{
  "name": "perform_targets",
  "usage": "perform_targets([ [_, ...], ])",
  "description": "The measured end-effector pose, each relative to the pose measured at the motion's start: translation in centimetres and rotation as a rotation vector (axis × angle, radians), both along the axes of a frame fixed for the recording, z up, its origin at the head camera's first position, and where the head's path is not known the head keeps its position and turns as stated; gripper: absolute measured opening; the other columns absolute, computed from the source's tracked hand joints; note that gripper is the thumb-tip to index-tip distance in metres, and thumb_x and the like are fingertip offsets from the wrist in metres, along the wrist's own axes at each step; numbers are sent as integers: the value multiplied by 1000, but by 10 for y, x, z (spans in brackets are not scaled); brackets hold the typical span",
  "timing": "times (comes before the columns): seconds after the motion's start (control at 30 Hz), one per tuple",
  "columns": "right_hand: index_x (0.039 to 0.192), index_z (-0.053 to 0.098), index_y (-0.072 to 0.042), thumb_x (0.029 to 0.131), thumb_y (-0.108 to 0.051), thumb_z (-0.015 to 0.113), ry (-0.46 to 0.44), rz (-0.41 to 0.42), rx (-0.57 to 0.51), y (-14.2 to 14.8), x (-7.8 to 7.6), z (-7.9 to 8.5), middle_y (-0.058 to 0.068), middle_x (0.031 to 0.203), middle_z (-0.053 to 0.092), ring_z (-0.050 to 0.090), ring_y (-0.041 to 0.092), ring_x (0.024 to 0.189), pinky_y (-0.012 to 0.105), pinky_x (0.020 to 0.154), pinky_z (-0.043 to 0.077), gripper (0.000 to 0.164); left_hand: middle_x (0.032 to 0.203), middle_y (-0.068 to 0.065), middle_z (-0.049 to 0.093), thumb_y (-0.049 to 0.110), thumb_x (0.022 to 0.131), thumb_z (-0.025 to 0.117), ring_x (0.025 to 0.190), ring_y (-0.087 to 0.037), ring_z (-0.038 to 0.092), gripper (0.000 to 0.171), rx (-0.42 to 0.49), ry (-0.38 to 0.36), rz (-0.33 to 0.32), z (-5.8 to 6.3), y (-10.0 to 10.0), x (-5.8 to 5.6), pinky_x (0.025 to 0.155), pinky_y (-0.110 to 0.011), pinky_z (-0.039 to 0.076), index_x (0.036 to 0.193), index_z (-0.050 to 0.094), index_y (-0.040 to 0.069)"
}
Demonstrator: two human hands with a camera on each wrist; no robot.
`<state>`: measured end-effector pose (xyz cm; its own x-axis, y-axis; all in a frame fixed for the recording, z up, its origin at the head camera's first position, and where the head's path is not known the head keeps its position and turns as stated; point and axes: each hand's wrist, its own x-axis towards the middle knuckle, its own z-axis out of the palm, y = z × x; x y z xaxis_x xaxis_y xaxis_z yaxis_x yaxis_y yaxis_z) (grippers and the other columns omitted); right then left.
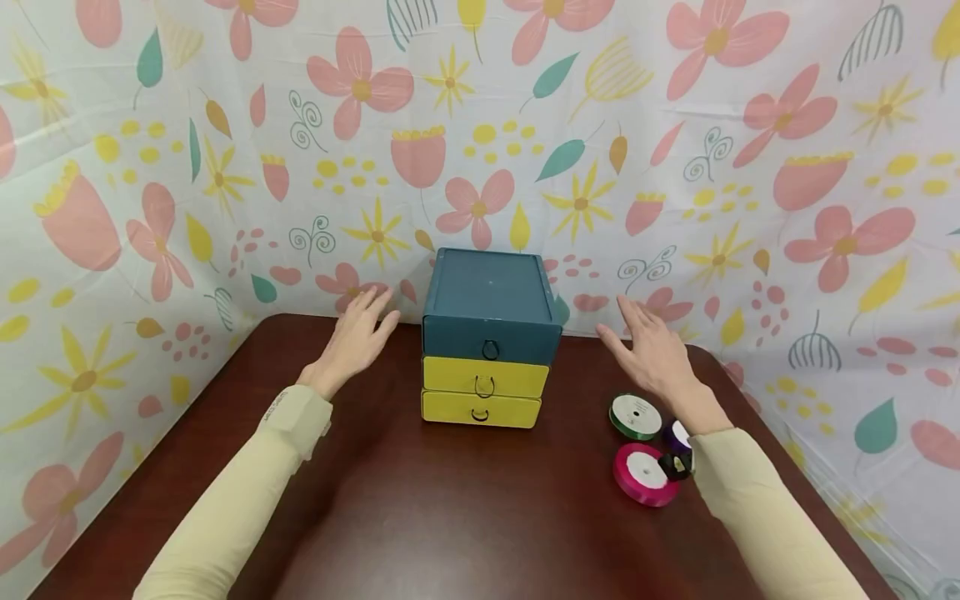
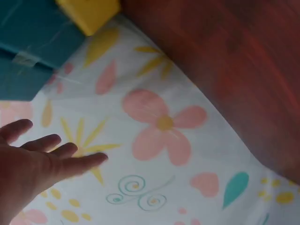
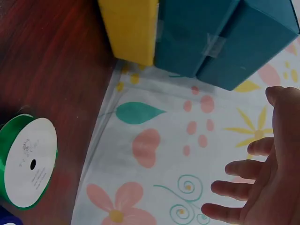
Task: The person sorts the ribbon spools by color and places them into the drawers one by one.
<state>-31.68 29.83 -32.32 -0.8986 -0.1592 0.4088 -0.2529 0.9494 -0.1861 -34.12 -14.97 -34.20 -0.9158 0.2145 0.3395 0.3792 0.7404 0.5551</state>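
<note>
A small drawer box (image 1: 491,287) stands at the back middle of the table, with a blue top and blue upper drawer front. Below that are two yellow drawer fronts (image 1: 486,378), each with a dark ring pull. My left hand (image 1: 352,340) is held out to the box's left, fingers spread and relaxed, holding nothing. On the other side, my right hand (image 1: 654,354) is raised with fingers extended, also holding nothing, apart from the box. Both wrist views show bare palms and a gap to the box's side.
Right of the box lie a green ribbon spool (image 1: 636,417), a pink ribbon spool (image 1: 647,475) and a purple spool (image 1: 677,436), partly hidden by the right wrist. A flower-printed cloth (image 1: 480,108) hangs right behind the dark wooden table (image 1: 450,517).
</note>
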Motion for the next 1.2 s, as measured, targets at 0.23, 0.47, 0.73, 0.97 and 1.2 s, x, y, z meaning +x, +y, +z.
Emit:
perform_targets([
  [0.23,157,13,-12,100,-57,31,-238,100,-147,-12,10,16,29,133,54,54,46,120,62,98,42,74,160,-7,26,43,103,39,147,-29,27,56,511,-282,-147,33,23,-2,117,-56,24,154,28,22],
  [0.47,155,16,-3,102,-54,30,-391,158,-217,-26,17,23,28,147,40,45,44,131,61,107,34,74,161,0,22,41,101,47,147,-24,24,60,703,-387,-143,45,47,-15,118,-53,23,155,24,27],
  [0.73,142,41,8,103,-44,37,-602,273,-408,-35,21,23,27,117,65,71,34,90,46,80,58,65,163,5,16,38,100,49,151,-21,12,62,718,-427,-168,45,60,-27,121,-49,17,155,21,30],
  [0.97,115,62,8,102,-37,47,-813,360,-482,-47,26,23,18,97,74,72,36,74,43,61,59,49,164,11,7,34,101,49,151,-21,13,60,766,-499,-221,41,63,-36,119,-45,25,154,20,37],
  [1.2,116,60,10,101,-34,50,-882,498,-585,-67,33,15,16,97,74,71,38,74,45,65,59,47,164,8,5,30,102,46,152,-23,12,58,753,-506,-245,47,62,-26,119,-45,25,154,20,36],
])
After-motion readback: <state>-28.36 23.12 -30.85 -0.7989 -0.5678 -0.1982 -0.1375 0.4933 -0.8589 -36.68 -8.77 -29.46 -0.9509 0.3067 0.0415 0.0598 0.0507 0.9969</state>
